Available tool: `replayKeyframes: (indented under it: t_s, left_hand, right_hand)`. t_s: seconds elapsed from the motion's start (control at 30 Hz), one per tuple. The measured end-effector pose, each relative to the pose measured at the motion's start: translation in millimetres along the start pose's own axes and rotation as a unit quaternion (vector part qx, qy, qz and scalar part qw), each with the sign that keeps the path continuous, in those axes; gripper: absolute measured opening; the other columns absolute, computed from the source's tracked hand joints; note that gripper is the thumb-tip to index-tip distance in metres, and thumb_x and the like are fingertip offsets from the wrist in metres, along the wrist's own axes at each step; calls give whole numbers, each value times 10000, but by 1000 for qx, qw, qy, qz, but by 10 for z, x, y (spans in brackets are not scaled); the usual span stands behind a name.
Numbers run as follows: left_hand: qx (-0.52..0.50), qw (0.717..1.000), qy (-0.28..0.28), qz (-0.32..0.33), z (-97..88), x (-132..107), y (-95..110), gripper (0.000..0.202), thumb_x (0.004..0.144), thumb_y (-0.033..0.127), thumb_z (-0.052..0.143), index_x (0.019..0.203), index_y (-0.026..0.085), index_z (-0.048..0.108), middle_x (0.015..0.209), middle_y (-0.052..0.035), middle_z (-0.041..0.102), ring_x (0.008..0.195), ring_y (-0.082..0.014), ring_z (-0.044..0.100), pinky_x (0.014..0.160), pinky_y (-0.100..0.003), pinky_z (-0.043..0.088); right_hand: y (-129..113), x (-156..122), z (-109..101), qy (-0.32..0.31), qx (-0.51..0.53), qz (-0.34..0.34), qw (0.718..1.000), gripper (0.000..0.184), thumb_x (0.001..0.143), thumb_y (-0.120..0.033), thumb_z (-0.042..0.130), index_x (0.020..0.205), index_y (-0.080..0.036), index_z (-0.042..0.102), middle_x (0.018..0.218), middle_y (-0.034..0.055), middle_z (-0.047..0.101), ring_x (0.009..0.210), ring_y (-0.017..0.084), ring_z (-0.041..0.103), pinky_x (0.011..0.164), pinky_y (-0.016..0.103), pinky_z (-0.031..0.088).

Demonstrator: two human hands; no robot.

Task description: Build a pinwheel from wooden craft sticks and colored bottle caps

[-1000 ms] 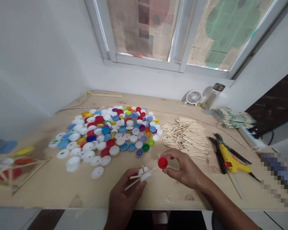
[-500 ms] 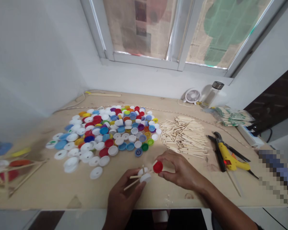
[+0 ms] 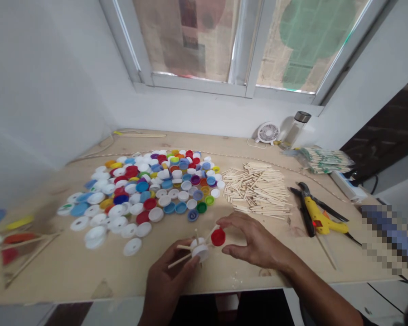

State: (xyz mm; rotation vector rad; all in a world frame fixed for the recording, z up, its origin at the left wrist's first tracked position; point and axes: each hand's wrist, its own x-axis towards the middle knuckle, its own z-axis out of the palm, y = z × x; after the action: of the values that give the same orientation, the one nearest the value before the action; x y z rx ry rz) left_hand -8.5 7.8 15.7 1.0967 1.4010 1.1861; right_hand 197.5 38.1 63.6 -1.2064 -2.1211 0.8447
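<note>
My left hand [image 3: 168, 276] pinches a white bottle cap piece [image 3: 200, 252], two caps face to face with thin wooden sticks poking out around it. On the end of one stick, at the right, is a red bottle cap [image 3: 218, 237], its hollow side towards me. My right hand [image 3: 248, 242] is beside this red cap, index finger at its top edge and thumb slightly off its lower right side. Behind my hands spreads a pile of loose bottle caps [image 3: 149, 204] in many colours. Right of them lies a heap of short wooden sticks [image 3: 261, 190].
At the right rest a yellow glue gun [image 3: 314, 215] with a lit red light, black-handled pliers [image 3: 306, 213] and a power strip [image 3: 348, 186]. A small fan [image 3: 268, 133] and glass bottle [image 3: 295, 130] stand at the back. A stick-and-cap frame [image 3: 23, 253] sits at left.
The whole view has shifted slightly. My right thumb has come away from the red cap, loosening its pinch. My left hand keeps the white cap piece, tilted a little differently.
</note>
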Motion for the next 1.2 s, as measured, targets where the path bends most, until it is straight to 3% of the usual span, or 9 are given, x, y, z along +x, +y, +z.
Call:
replayKeyframes:
  t_s: [0.2,0.5,1.2]
  left_hand:
    - [-27,999,-4,-19,-7,5,31,323,607,460,761,783,197,697,799,-19,764,766,-218,714,689,-236,555]
    - [-4,1000,-12,-6,-14,-1,26,332,603,476,756,774,195,704,798,-26,764,775,-233,715,717,-267,563]
    - [7,999,-11,-33,-24,-8,54,443,577,595,742,778,202,706,834,-33,771,783,-244,722,703,-262,571]
  right_hand:
    - [49,-29,-34,37,84,38,995,266,841,-321,646,1085,-214,634,1114,71,676,1033,199,621,915,372,465]
    - [0,-4,111,15,71,33,997,175,836,-270,638,993,-208,683,1009,45,703,939,186,643,851,330,473]
    - [-50,-21,176,45,70,37,996,172,799,-214,675,969,-242,682,958,12,708,898,177,630,818,324,447]
